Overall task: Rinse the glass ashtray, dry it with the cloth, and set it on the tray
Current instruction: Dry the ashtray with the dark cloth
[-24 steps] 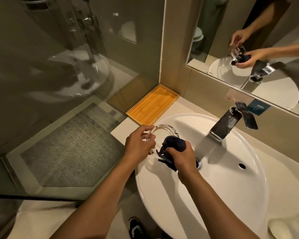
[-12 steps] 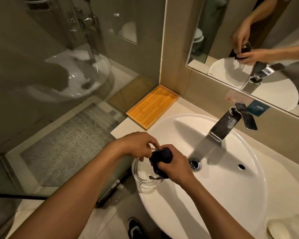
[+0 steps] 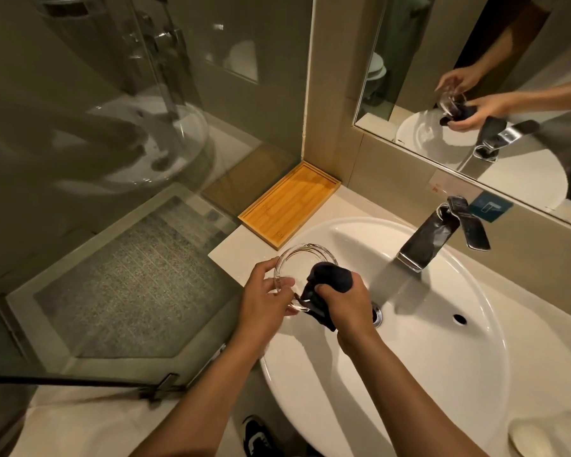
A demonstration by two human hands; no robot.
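Glass is what you have in hand: the ashtray [image 3: 305,272] sits tipped on edge over the near-left rim of the basin [image 3: 442,374], lifted clear of it as far as you can see. Your left hand [image 3: 266,293] pinches its near rim, thumb on the inner face and fingers wrapped behind. Just right of that pinch, your right hand [image 3: 345,303] is closed round a bunched dark cloth [image 3: 327,285], and the wad presses into the bowl of the ashtray, with a loose tail hanging below your fist.

You are in the drying step, by the look of it. No water runs from the tap [image 3: 432,239], which stands beyond your right hand, so the rinse seems finished, though you cannot confirm that from this view alone. Whether the glass is fully dry is too fine to tell; the outer wall and underside probably want a wipe too.

Beyond your left hand, up and slightly left of the ashtray, the bamboo tray [image 3: 289,204] lies bare on the counter in the corner. Setting the ashtray there is what remains. It is a short reach for the left hand alone, once the cloth comes away.
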